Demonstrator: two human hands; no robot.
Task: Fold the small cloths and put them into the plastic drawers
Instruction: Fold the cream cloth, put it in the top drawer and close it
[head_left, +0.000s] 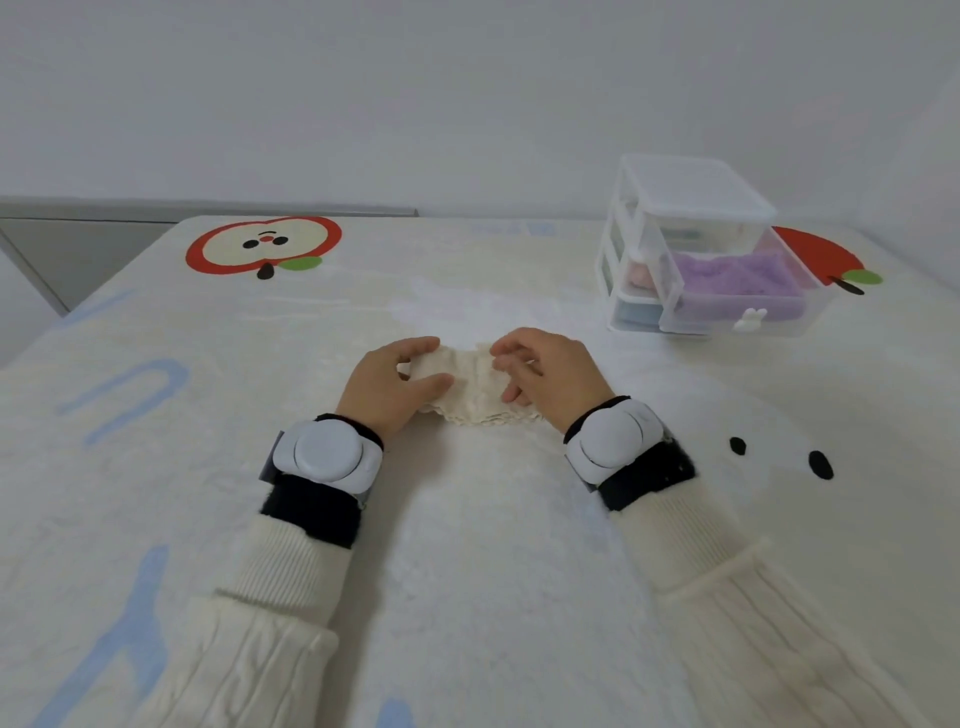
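Hands pinching a cream cloth, mid-frame

Cloth (475, 387) sits at the centre of the frame on the fuzzy blanket (467, 519). Left hand (387, 387) pinches its left edge and right hand (550, 371) grips the right edge, fingers curled in. Plastic drawers (696, 244) are at upper right, with the middle drawer (743, 299) pulled out and holding what looks like purple cloth (740, 278).

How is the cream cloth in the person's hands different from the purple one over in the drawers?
The cream cloth lies on the bed cover, pinched between the left hand and right hand; the purple cloth rests untouched in the pulled-out drawer. The cream cloth is pale like the cover; the purple cloth stands out. The cream cloth is mid-fold; the purple cloth is stowed. Both look like small, soft, textured cloths.
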